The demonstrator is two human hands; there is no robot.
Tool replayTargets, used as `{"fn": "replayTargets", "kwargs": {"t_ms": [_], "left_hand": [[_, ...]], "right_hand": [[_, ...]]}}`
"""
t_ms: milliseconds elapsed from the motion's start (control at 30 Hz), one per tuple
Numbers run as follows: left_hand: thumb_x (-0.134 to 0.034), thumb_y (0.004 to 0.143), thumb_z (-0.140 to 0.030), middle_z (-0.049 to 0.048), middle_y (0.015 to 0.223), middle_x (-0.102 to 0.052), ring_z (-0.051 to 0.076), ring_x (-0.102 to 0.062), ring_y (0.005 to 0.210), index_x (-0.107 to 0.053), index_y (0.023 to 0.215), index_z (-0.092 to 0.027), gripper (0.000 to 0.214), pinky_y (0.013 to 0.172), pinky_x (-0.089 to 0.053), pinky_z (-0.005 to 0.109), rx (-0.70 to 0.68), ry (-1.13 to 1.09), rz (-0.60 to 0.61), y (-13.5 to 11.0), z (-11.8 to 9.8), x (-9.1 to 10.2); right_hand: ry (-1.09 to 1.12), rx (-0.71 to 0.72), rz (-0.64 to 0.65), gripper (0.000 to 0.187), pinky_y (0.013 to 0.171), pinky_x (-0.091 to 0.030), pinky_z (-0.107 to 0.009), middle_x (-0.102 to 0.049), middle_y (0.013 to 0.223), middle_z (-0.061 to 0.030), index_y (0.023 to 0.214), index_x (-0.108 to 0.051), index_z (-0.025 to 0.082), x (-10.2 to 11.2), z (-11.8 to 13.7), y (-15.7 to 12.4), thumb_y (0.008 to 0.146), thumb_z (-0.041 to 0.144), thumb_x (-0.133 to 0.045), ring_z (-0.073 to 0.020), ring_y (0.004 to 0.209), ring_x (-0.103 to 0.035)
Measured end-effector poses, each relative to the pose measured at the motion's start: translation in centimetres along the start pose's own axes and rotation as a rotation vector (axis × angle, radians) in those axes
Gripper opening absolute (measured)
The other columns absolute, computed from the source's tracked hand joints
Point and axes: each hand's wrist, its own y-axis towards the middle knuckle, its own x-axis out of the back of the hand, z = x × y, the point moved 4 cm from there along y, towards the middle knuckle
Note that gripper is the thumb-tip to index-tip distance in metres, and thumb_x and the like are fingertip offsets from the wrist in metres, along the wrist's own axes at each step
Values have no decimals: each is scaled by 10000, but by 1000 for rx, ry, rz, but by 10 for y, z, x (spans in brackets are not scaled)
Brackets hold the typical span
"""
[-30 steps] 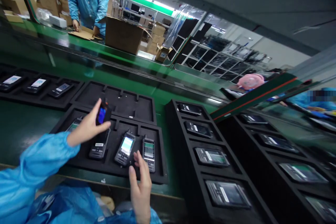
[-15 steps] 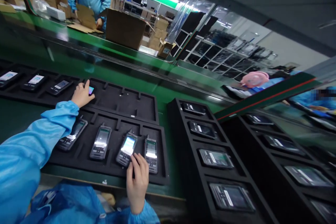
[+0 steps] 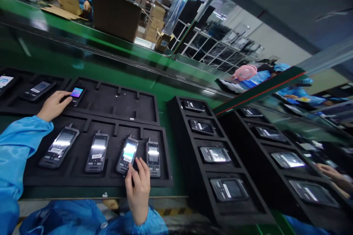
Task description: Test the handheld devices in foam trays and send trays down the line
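Observation:
Two black foam trays lie on the green bench, holding black handheld terminals with stub antennas. My left hand (image 3: pixel 53 105) is at the back tray (image 3: pixel 143 108); its extended fingertips touch the left edge of a terminal with a purple-blue screen (image 3: pixel 77 92). In the front tray (image 3: pixel 165 147), my right hand (image 3: pixel 140 187) has its fingers apart, fingertips over the lower right of a terminal with a bright screen (image 3: pixel 128 154). Beside it are a right-end terminal (image 3: pixel 153 158), one with a white label (image 3: pixel 96 152) and a tilted one (image 3: pixel 59 147).
Stacked black foam trays (image 3: pixel 190 139) with several terminals stand to the right, with another stack (image 3: pixel 264 147) beyond. Behind the bench runs a green conveyor (image 3: pixel 110 47) with an opened carton (image 3: pixel 116 14) beside a person in blue. Another person's hand (image 3: pixel 332 172) shows at far right.
The view has shifted right. My left hand has drawn back leftward from over the purple-screened terminal to its left edge, uncovering its screen. My right hand stays by the bright-screened terminal.

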Motion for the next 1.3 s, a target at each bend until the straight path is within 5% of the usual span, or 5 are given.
{"fn": "replayTargets", "kwargs": {"t_ms": [1033, 1300], "left_hand": [[-388, 790, -670, 99, 1300, -564, 308, -514, 1231, -673, 1122, -125, 699, 1008, -369, 425, 27, 27, 32, 1, 5, -4], [-450, 749, -666, 51, 1300, -559, 313, -493, 1250, -693, 1089, -190, 633, 1082, -330, 433, 52, -20, 36, 3, 8, -3]], "right_hand": [[-41, -22, 34, 163, 926, -563, -489, -682, 1171, -116, 991, -668, 180, 0, 3, 3, 880, 202, -550, -282, 1224, -561], [-137, -120, 94, 425, 1004, -495, -517, -504, 1364, -185, 1281, -504, 135, -9, -7, 27, 904, 332, -519, -306, 1301, -448]]}}
